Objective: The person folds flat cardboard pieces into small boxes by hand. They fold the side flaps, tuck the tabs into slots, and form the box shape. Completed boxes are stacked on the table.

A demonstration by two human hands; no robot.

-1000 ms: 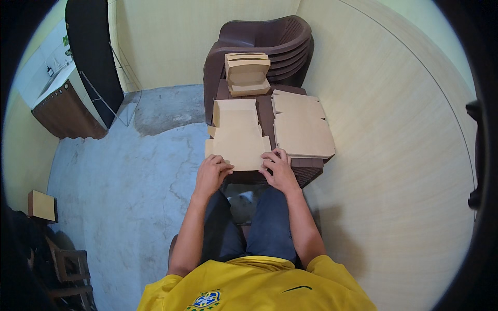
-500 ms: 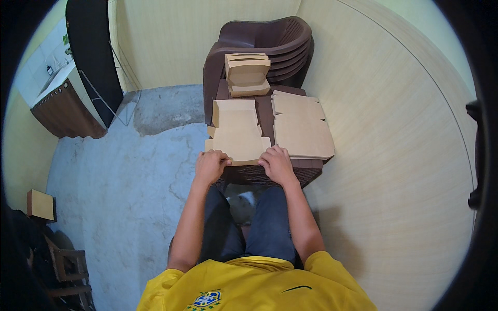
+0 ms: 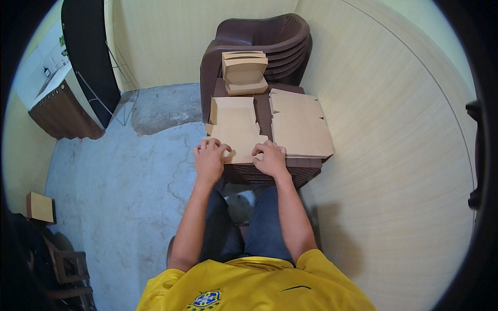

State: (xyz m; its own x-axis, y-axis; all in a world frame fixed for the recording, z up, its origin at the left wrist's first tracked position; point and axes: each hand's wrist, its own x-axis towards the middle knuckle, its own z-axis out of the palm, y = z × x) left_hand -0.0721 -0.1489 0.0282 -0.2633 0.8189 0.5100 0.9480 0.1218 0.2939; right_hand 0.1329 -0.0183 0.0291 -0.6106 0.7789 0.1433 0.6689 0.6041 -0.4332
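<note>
Both hands rested on the near edge of a flat, unfolded cardboard box blank (image 3: pixel 236 129) that lay on the seat of a dark brown plastic chair (image 3: pixel 259 46). The left hand (image 3: pixel 210 158) pressed down on the blank's near left corner, fingers curled and close together. The right hand (image 3: pixel 270 158) pressed on the near right part of the same blank, fingers bent and together. Just beside it to the right lay a stack of flat cardboard blanks (image 3: pixel 301 127), touching or nearly touching the first. Farther back on the seat stood a small pile of folded cardboard boxes (image 3: pixel 244 72). Below lay a bluish concrete floor (image 3: pixel 114 181).
</note>
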